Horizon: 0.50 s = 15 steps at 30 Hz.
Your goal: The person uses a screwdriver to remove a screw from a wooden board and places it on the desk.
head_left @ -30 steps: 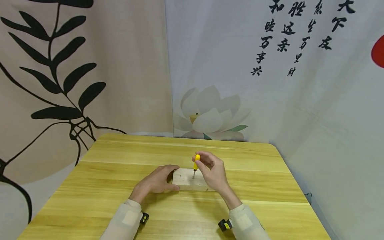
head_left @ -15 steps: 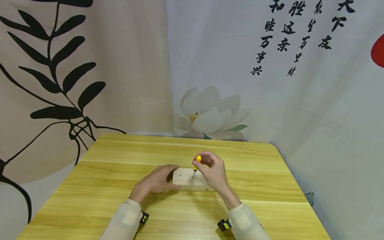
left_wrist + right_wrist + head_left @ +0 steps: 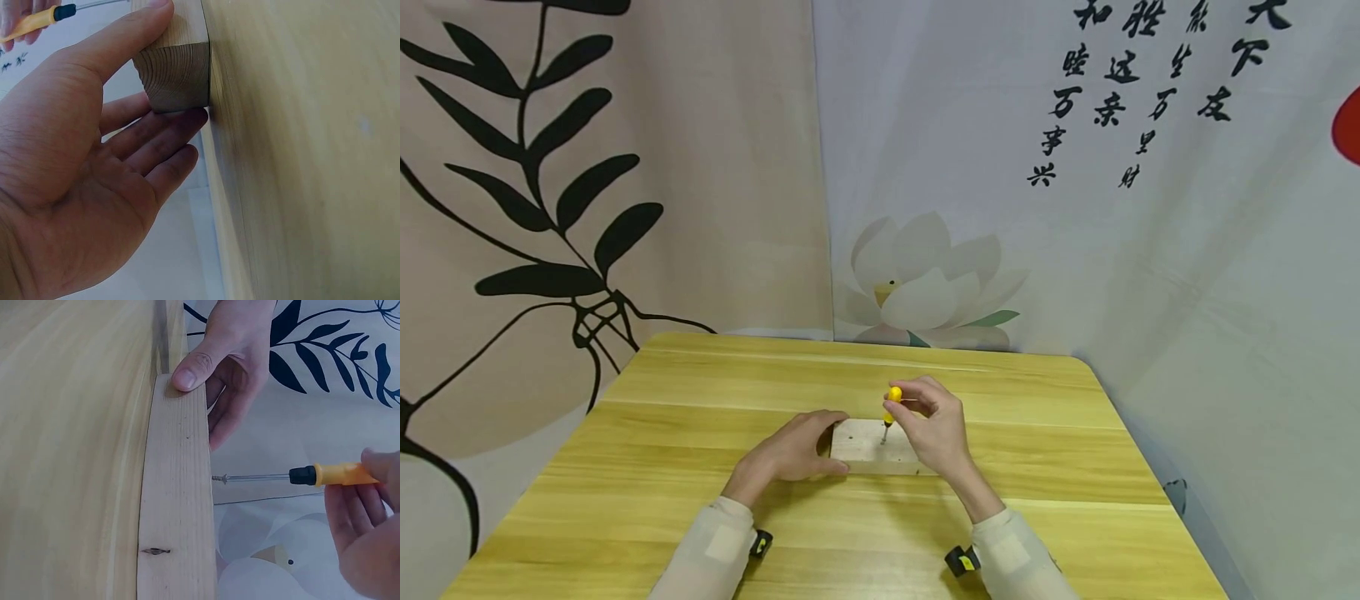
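Head view: a wood block (image 3: 867, 450) is laid on the table (image 3: 647, 450), gripped by the left hand (image 3: 792, 450); a screwdriver (image 3: 895, 394) is pinched by the right hand (image 3: 938, 427). Left wrist view: the block's end is clasped between thumb (image 3: 119, 50) and fingers (image 3: 177, 167). Right wrist view: the screwdriver's tip is set against a screw (image 3: 219, 479).

So the table (image 3: 647, 433) is a yellowish wood one, grain running side to side in streaky bands, far right corner rounded off. Sitting right on it, around the middle, is a pale wood block (image 3: 861, 446), laid lengthwise left to right, with a dark knot on its near face. Can't really see its right end from here, so not sure where it stops.
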Tool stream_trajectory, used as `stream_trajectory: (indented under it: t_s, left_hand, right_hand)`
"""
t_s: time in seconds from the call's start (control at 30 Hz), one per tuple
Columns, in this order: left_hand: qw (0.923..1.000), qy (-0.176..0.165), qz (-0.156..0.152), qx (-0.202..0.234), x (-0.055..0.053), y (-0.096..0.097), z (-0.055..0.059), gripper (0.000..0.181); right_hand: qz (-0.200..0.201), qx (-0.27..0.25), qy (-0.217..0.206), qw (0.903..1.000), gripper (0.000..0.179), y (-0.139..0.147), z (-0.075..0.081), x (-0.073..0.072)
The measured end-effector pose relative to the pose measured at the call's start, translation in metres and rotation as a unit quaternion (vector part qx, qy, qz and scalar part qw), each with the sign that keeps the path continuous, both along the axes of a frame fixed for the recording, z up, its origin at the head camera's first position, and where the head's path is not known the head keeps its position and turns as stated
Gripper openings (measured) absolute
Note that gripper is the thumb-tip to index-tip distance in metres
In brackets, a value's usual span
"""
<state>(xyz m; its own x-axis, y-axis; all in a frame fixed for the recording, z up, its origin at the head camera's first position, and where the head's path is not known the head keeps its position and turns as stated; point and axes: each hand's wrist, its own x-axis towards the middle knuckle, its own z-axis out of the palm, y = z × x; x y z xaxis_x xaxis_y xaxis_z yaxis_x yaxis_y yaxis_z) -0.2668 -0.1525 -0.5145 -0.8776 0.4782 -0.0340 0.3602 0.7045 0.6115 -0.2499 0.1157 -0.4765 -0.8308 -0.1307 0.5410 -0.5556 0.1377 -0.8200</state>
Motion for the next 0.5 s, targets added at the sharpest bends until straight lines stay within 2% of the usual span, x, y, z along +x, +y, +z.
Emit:
stream_trajectory:
  t_s: [0.27,0.5]
  left_hand:
    - [1.0,-0.005,-0.002,0.007,-0.0015,-0.0007,-0.0013,0.091]
    - [0.9999,-0.009,0.0,0.008,-0.0009,-0.0004,-0.0009,0.091]
  right_hand:
    - [0.028,0.007,0.024,0.9993,0.026,-0.001,-0.0001,-0.0008]
    - [0.006,0.01,0.007,0.9999,0.021,-0.0021,0.0011,0.001]
